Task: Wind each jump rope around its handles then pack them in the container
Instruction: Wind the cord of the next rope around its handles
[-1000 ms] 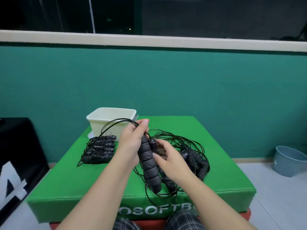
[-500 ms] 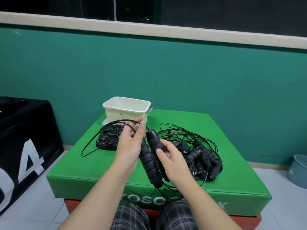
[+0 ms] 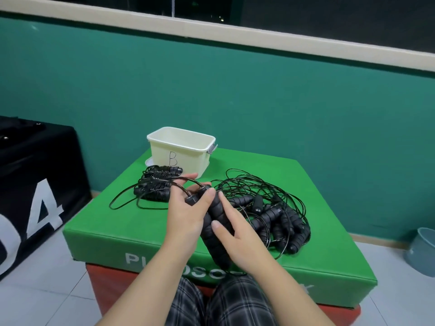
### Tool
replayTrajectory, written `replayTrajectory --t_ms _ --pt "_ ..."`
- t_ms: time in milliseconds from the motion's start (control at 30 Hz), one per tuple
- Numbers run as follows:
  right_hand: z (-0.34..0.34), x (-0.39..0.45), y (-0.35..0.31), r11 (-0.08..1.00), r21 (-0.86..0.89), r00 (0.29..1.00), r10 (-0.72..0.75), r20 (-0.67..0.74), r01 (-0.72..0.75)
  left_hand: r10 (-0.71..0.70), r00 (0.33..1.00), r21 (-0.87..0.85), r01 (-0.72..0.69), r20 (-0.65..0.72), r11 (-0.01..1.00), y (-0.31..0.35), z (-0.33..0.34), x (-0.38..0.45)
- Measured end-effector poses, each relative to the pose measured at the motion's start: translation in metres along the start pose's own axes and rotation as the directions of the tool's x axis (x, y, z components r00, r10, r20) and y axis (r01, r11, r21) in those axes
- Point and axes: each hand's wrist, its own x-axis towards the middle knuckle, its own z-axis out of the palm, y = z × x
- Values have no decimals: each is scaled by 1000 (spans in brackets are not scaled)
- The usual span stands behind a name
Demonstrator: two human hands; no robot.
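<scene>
Two black ribbed jump rope handles (image 3: 216, 229) lie side by side between my hands above the green box (image 3: 113, 229). My left hand (image 3: 184, 214) grips their upper ends and pinches the thin black cord (image 3: 131, 192), which loops out to the left. My right hand (image 3: 231, 234) clasps the handles from the right. A pile of wound ropes (image 3: 156, 185) lies in front of the cream container (image 3: 180, 150) marked "B". A tangle of unwound ropes (image 3: 280, 217) sits to the right.
The green box rests on a red base (image 3: 113, 285). A black box (image 3: 35, 184) with white numbers stands at left. A grey-blue bucket (image 3: 422, 250) sits on the tiled floor at right. A teal wall runs behind. My plaid-trousered knees (image 3: 226, 302) touch the box front.
The two handles have come together, side by side, in both hands. The cord loop has dropped lower to the left. My head has turned, shifting the scene rightward in view.
</scene>
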Motion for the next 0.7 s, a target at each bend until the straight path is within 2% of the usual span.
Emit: replayTrajectory --t_ms 100,233,367,433,467,533,567,600,633,700 --pt "-1 -14 5 999 -47 999 -10 31 11 -9 999 -89 5 -43 996 3 7 -4" --pt "1 -19 4 952 -305 999 -19 -48 4 -45 996 -218 26 -80 976 5 17 -5" --pt "2 -13 9 972 -191 956 79 -282 -137 -41 998 -185 31 -51 982 4 22 -5" --pt "-1 -11 14 961 -223 936 82 -344 -166 -125 992 58 123 29 991 3 15 1" --pt "-5 -11 17 947 -262 929 82 -360 -185 -219 973 229 197 76 953 5 9 5" --pt "-16 -10 24 899 -368 920 86 -381 -236 -457 879 557 312 138 769 12 0 13" --pt "-21 -9 27 871 -416 917 89 -389 -261 -539 830 669 319 145 671 16 -4 15" --pt "-26 -9 30 845 -454 915 95 -392 -282 -545 826 745 269 148 611 20 -6 17" --pt "-31 -9 31 824 -482 914 100 -394 -298 -468 870 796 169 157 582 22 -7 19" --pt "-39 -10 33 799 -509 911 113 -398 -321 -123 971 828 -104 204 552 20 -10 26"
